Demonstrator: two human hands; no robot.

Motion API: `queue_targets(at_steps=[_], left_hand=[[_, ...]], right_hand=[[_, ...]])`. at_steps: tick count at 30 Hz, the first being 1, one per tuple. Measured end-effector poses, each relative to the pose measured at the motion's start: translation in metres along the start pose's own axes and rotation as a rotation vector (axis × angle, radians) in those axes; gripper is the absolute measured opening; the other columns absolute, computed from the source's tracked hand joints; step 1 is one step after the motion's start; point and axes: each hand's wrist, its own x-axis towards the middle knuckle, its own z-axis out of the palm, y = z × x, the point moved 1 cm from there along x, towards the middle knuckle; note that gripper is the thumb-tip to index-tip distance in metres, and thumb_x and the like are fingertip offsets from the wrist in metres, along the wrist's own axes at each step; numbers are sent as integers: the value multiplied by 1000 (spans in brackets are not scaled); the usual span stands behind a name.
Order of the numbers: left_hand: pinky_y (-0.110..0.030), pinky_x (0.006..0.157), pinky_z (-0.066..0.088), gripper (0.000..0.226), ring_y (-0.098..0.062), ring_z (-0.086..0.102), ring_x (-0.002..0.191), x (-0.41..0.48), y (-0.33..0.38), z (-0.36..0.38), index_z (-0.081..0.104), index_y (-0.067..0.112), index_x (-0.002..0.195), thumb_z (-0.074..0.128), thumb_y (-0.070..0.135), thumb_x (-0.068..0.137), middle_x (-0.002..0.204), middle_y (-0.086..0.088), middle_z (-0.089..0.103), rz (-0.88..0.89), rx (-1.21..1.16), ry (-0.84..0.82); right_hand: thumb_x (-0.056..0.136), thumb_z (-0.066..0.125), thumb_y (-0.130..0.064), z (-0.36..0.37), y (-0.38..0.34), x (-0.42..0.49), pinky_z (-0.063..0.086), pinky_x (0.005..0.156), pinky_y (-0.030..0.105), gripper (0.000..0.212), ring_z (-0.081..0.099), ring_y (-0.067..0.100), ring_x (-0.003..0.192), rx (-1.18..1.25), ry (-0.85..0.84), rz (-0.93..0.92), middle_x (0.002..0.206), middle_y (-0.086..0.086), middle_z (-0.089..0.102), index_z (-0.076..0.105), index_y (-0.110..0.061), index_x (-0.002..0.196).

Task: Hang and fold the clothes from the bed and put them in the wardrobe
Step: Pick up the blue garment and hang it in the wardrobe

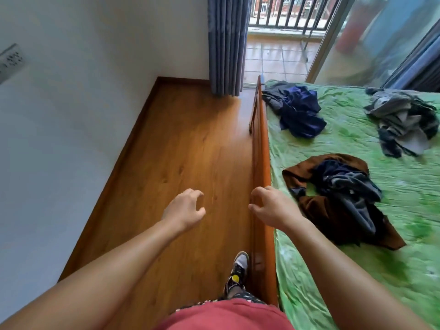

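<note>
We see both hands held out in front of the person, empty. The left hand [184, 209] is over the wooden floor [190, 144] and the right hand [270, 207] over the wooden bed rail [260, 151]. They are apart from each other, fingers loosely curled and gripping nothing. We read that pose as a reach being readied, not a grasp. What is to be sorted lies in three loose heaps on the green sheet of the bed [404, 210]. A brown heap [309, 208] tangled with dark blue-grey pieces is nearest the right hand, a navy heap [300, 113] lies farther up near the rail, and a grey heap [402, 122] sits toward the far side by the glass door [357, 44]. All are crumpled and mixed, so we judge nothing here has been folded or hung, and each heap will need pulling apart piece by piece. The person stands on the floor alongside the rail, which puts the brown heap within easiest reach; we would expect that one first. The wardrobe is not in view.
</note>
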Motion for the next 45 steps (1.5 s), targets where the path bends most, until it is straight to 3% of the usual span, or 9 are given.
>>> queue_targets(at_steps=[6,9,14,19,24,28,45], left_hand=[[-33,92,56,46,-16,59,120,118,48,-37,55,28,136,63,41,92,139,6,56,67,-58,22],[-33,91,56,46,-16,59,119,177,61,-51,55,27,136,62,41,93,139,6,56,83,-68,7],[-32,95,53,46,-17,57,122,283,74,-65,56,26,136,63,40,93,139,5,56,177,-110,-27],[-34,98,53,44,-14,56,121,404,76,-81,56,27,135,64,39,93,137,6,56,332,-190,-69],[-34,92,57,45,-12,59,117,509,72,-109,56,34,133,66,44,91,136,10,56,401,-169,-128],[-27,87,58,43,-9,59,114,576,83,-120,57,35,131,66,44,90,134,12,56,438,-138,-189],[-36,89,55,52,-17,58,115,806,279,-17,55,30,136,62,35,85,134,6,53,683,126,-519]], right_hand=[[92,54,-56,-79,31,99,50,83,36,43,58,21,114,-10,28,-18,122,-3,59,55,-35,130],[92,55,-58,-109,40,147,42,75,32,41,58,20,110,5,45,-3,119,-5,59,55,-36,127],[91,57,-57,-146,50,231,41,75,33,36,59,20,108,45,81,31,118,-4,61,59,-36,120],[90,60,-56,-176,51,325,52,87,36,33,60,16,107,74,113,102,117,-6,62,59,-38,117],[91,59,-55,-210,49,403,51,94,38,41,60,19,115,101,113,220,122,-3,62,60,-34,127],[91,59,-53,-228,67,442,50,95,36,44,59,21,116,127,84,333,124,0,61,59,-31,129],[94,55,-47,-239,274,565,46,101,39,49,54,28,126,370,-52,710,137,8,53,52,-25,138]])
